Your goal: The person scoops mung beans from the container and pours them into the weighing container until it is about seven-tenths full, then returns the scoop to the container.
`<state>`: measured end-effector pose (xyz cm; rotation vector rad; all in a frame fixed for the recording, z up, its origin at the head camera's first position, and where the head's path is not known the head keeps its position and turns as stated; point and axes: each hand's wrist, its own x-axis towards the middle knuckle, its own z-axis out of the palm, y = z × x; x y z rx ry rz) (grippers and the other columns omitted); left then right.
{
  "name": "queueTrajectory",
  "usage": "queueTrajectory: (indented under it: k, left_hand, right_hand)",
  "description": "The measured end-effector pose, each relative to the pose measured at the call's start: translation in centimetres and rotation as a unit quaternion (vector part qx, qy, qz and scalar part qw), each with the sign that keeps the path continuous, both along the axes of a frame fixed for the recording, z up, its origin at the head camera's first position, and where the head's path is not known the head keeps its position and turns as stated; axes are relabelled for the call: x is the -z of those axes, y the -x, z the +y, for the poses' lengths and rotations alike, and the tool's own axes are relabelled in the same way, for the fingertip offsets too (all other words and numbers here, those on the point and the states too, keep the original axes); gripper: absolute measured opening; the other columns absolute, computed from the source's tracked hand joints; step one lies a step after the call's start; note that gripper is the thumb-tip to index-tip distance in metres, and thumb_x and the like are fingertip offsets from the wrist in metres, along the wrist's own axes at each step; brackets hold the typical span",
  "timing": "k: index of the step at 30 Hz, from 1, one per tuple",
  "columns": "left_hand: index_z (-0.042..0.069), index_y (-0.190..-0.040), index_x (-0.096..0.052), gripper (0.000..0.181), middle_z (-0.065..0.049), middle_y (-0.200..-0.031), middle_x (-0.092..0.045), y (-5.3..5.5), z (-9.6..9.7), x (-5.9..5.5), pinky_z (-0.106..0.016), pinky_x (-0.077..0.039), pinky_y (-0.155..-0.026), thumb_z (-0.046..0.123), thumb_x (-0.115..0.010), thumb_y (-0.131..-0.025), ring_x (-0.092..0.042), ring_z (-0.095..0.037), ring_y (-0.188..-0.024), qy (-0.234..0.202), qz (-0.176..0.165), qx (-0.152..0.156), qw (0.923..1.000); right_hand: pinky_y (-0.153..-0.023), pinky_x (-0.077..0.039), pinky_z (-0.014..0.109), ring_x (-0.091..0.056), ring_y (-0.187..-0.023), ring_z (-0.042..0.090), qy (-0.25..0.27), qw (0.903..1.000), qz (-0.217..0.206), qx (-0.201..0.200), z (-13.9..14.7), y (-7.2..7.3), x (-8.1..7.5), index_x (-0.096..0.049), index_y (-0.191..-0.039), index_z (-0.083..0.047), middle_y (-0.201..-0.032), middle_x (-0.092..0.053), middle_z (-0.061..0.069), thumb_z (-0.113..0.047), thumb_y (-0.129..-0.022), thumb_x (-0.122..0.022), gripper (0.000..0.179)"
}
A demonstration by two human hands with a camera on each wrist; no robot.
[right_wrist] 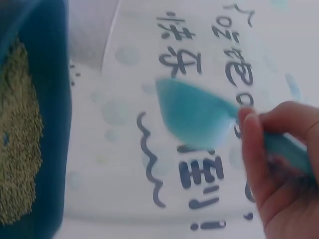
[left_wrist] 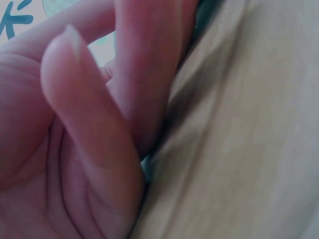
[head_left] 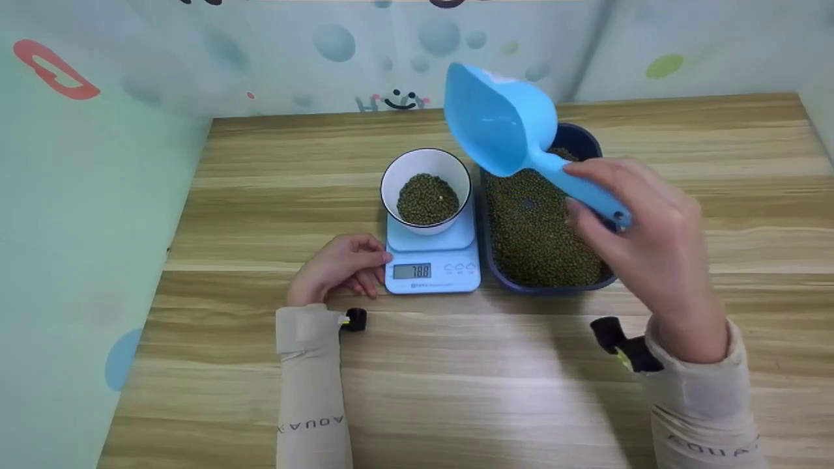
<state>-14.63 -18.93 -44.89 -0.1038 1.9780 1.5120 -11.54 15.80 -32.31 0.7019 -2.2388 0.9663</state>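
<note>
My right hand (head_left: 658, 228) pinches the handle of a light blue plastic scoop (head_left: 544, 111) between thumb and fingers. The scoop is up above the far side of a dark blue tub (head_left: 498, 280), its hollow facing left with no beans visible inside. Small green beans, which look like mung beans (head_left: 547, 228), cover the tub's floor. Left of the tub, a white bowl (head_left: 394, 172) with a dark rim stands on a digital kitchen scale (head_left: 433, 260) and holds more beans. The display reads 78.8. My left hand (head_left: 342, 264) rests loosely on the table, fingertips touching the scale's left edge.
A wood-grain table (head_left: 273, 169) lies under everything. Behind it hangs a pale curtain (head_left: 326, 71) printed with bubbles and a smile, and another pale panel (head_left: 85, 195) rises on the left. Small black cameras (head_left: 354, 319) are strapped at both wrists.
</note>
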Motion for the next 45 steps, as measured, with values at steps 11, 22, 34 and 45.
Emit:
queueTrajectory:
  k: [11, 22, 34, 45]
  left_hand:
    - [0.002, -0.101, -0.053, 0.032, -0.019, -0.080, -0.064, 0.0, 0.0, 0.1, -0.026, -0.046, -0.043, 0.027, -0.064, -0.083, -0.062, -0.023, -0.053, 0.007, -0.006, -0.009, 0.9999]
    - [0.003, -0.102, -0.053, 0.039, -0.018, -0.077, -0.064, 0.4, -0.4, 1.6, -0.024, -0.044, -0.040, 0.032, -0.067, -0.080, -0.061, -0.022, -0.050, 0.001, 0.005, -0.012, 0.9999]
    - [0.004, -0.101, -0.054, 0.038, -0.019, -0.079, -0.063, 0.3, -0.4, 1.5, -0.025, -0.044, -0.041, 0.033, -0.066, -0.081, -0.062, -0.023, -0.052, 0.009, -0.001, -0.010, 0.9999]
    - [0.002, -0.102, -0.054, 0.029, -0.021, -0.082, -0.063, -0.2, 0.2, -0.7, -0.026, -0.045, -0.043, 0.024, -0.062, -0.085, -0.062, -0.023, -0.054, 0.008, -0.008, 0.000, 0.9999]
  right_hand:
    - [-0.055, -0.029, 0.010, -0.046, -0.054, 0.009, 0.005, 0.9943, 0.035, 0.100, 3.9, -0.7, -0.3, -0.069, -0.099, -0.014, -0.077, -0.067, 0.002, -0.019, -0.066, -0.080, 0.036]
    - [-0.043, -0.024, 0.009, -0.038, -0.042, -0.001, -0.077, 0.9968, 0.011, 0.018, 6.5, -1.0, -0.8, -0.072, -0.094, -0.015, -0.067, -0.065, -0.001, -0.014, -0.065, -0.080, 0.030]
    - [-0.039, -0.019, 0.015, -0.026, -0.039, -0.003, -0.178, 0.9790, -0.087, 0.050, 8.9, -1.1, -0.1, -0.071, -0.087, -0.015, -0.050, -0.045, -0.011, -0.026, -0.072, -0.074, 0.018]
    - [-0.037, -0.018, 0.020, -0.021, -0.034, 0.004, -0.216, 0.9671, -0.102, 0.088, 7.7, -0.6, 0.2, -0.073, -0.085, -0.020, -0.042, -0.046, -0.011, -0.036, -0.076, -0.069, 0.019]
